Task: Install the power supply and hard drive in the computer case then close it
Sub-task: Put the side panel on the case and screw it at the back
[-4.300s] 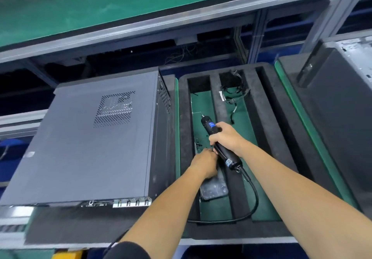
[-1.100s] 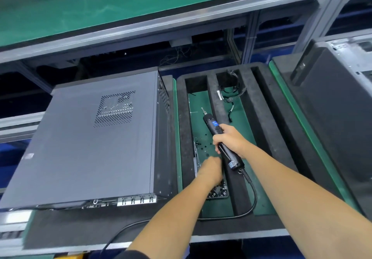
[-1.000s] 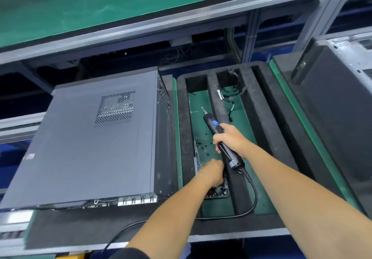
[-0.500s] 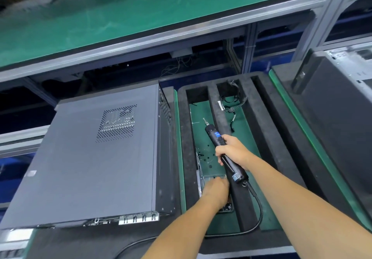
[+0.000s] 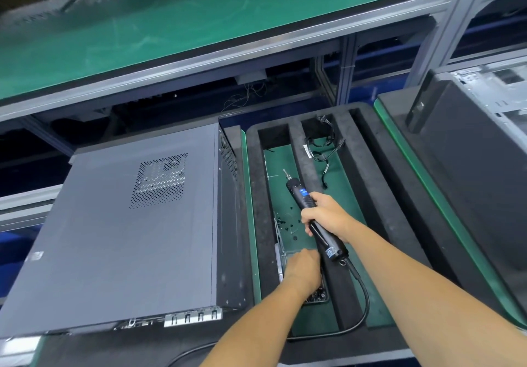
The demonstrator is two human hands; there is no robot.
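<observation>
Computer case (image 5: 119, 224) closed, right hand (image 5: 325, 218) fingers grasping screwdriver (image 5: 313, 218), left hand (image 5: 303, 269) fingers' grip unclear

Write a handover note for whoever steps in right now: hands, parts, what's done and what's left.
Right hand: gripping the corded electric screwdriver, bit pointing away over the foam tray.
Left hand: reaching into the small screw container in the tray's left slot; whether it holds a screw is hidden.
Computer case: lying flat left of the tray, side panel on.
Loose screws lie on the green mat; spare cables in the next slot.
Done: case appears closed.
Left: likely the panel screws; none visibly driven.
</observation>
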